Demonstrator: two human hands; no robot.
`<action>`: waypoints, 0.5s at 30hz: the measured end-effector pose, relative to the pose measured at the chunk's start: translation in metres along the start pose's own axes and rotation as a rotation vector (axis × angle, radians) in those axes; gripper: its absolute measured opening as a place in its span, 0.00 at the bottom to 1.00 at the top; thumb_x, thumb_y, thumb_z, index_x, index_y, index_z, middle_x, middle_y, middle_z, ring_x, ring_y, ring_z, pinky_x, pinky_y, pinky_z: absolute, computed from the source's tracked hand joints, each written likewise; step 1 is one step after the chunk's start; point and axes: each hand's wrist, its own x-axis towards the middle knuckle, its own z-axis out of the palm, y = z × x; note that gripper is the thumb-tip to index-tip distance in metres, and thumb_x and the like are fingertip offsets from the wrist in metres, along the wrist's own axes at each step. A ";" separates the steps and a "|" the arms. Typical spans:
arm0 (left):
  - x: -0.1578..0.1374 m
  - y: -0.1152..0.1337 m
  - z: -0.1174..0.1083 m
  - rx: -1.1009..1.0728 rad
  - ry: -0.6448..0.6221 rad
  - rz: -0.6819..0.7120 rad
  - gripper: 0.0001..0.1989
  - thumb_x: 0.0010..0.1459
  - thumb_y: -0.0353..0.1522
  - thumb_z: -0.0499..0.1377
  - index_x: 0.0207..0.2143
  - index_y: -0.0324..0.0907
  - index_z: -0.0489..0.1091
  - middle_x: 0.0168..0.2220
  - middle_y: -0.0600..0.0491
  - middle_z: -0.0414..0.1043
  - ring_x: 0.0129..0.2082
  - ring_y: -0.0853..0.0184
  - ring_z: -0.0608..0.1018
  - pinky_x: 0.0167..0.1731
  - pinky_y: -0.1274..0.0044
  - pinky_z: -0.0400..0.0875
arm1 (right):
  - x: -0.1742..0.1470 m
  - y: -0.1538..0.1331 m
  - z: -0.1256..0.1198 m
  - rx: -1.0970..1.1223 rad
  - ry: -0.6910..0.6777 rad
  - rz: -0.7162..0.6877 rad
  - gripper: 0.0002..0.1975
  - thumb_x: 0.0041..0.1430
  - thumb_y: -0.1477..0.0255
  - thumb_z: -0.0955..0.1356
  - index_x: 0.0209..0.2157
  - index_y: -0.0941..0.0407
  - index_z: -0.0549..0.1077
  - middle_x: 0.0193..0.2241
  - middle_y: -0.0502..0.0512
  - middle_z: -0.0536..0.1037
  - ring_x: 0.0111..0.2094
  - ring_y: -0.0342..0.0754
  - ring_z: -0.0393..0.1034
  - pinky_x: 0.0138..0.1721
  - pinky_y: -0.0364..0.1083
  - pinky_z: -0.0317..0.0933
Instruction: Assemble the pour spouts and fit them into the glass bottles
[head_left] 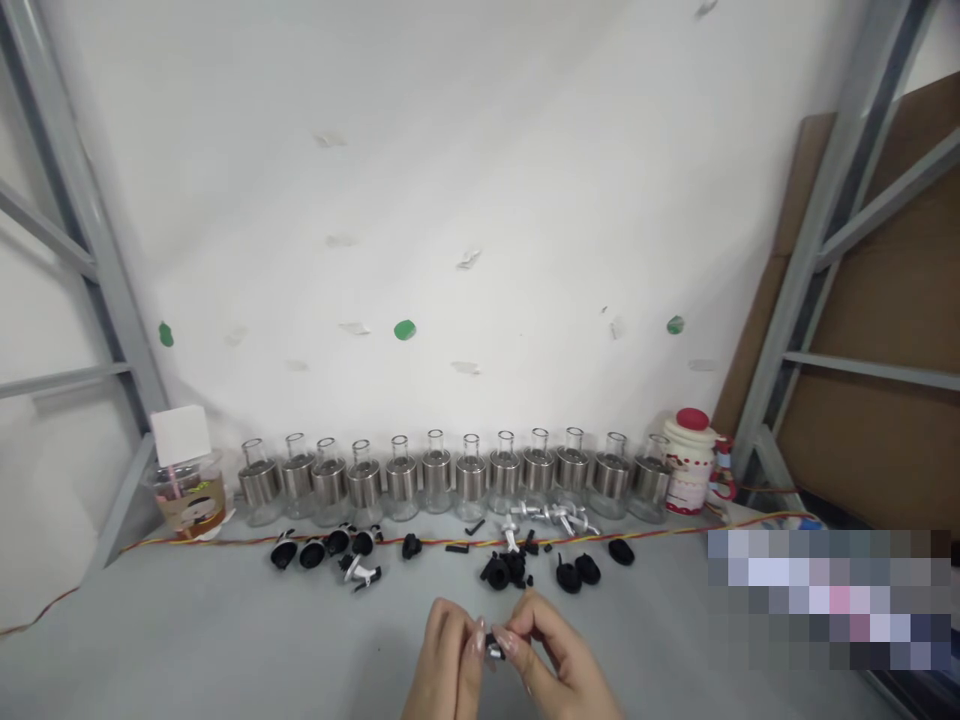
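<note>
Near the front edge of the view, my left hand (448,660) and my right hand (556,660) meet with their fingertips pinched together. Between them is a small black and silver part (494,648), mostly hidden by the fingers, so its exact kind does not show. Just beyond the hands lie black round caps (497,573) in a loose pile. A silver pour spout (360,572) with a black tip lies on its side to the left. More silver spouts (559,516) are heaped behind the pile.
A row of several glass bottles (471,478) with metal sleeves lines the wall. A plastic drink cup (191,500) and a cream jar with a red lid (688,465) flank it. A twisted red-yellow wire (247,542) crosses the grey table (225,640).
</note>
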 end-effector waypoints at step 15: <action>-0.002 -0.007 0.002 -0.007 -0.025 -0.001 0.17 0.60 0.44 0.41 0.26 0.43 0.56 0.27 0.55 0.55 0.28 0.67 0.63 0.31 0.75 0.56 | 0.001 -0.005 -0.005 -0.079 -0.083 -0.055 0.14 0.56 0.61 0.62 0.23 0.55 0.61 0.23 0.47 0.61 0.27 0.44 0.57 0.31 0.42 0.53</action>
